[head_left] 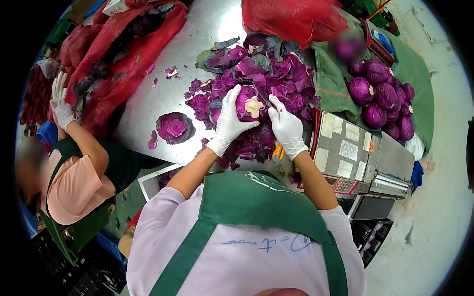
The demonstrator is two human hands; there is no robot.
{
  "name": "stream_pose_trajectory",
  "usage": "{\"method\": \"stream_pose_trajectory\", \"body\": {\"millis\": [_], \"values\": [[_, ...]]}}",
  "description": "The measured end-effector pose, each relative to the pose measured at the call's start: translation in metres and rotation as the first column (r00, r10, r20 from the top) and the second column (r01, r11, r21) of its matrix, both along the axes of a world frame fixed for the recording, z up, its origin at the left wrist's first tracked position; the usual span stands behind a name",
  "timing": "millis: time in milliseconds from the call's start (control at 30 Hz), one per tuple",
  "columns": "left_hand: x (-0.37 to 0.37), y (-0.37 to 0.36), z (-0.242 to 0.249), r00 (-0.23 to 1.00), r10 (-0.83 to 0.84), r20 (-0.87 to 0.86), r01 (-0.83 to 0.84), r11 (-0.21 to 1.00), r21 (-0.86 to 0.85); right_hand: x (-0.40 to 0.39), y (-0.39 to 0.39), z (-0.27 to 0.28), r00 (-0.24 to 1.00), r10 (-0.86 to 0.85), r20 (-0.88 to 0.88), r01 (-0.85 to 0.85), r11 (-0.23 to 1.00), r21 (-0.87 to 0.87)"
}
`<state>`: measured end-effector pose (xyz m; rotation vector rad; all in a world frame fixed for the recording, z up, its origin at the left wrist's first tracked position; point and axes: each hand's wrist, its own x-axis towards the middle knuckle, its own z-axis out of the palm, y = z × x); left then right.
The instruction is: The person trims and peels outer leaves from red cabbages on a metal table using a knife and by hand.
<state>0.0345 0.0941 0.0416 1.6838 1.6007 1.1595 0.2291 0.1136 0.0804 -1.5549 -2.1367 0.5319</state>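
My left hand (229,121), in a white glove, grips a purple cabbage (253,106) from its left side, thumb below. The pale cut stem end faces up. My right hand (286,127), also gloved, is at the cabbage's right edge with fingers bent; a thin dark edge shows by its fingertips, too small to name. Under and around both hands spreads a heap of loose purple leaves (291,74). Something with orange handles (278,151) lies partly hidden among the leaves below my right hand. Another cabbage (174,128) with dark outer leaves sits left on the metal table (143,116).
Several cabbages (385,96) are piled on a green sack (419,84) at the right. A scale (340,145) stands beside my right forearm. Red mesh bags (123,54) lie at the left and another mesh bag (291,19) at the back. A co-worker's gloved hand (61,101) is at far left.
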Motion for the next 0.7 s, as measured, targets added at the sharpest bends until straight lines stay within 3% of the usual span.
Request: {"method": "stream_pose_trajectory", "body": {"millis": [233,467,567,700], "values": [[0.006,-0.002,-0.002,0.996,0.016,-0.087,-0.019,0.999,-0.028,-0.014,-0.002,0.006,0.988,0.046,0.147,-0.049,0.999,0.019],[0.006,0.000,-0.001,0.995,0.023,-0.102,-0.025,1.000,-0.018,-0.014,0.001,0.001,0.984,0.058,0.171,-0.062,0.998,0.015],[0.010,0.000,-0.003,0.992,0.044,-0.115,-0.046,0.999,-0.013,-0.015,0.003,0.001,0.985,0.054,0.163,-0.071,0.993,0.097],[0.021,0.001,0.000,0.983,0.105,-0.151,-0.109,0.994,-0.014,-0.020,0.003,0.001,0.966,-0.044,0.254,0.021,0.995,0.094]]}}
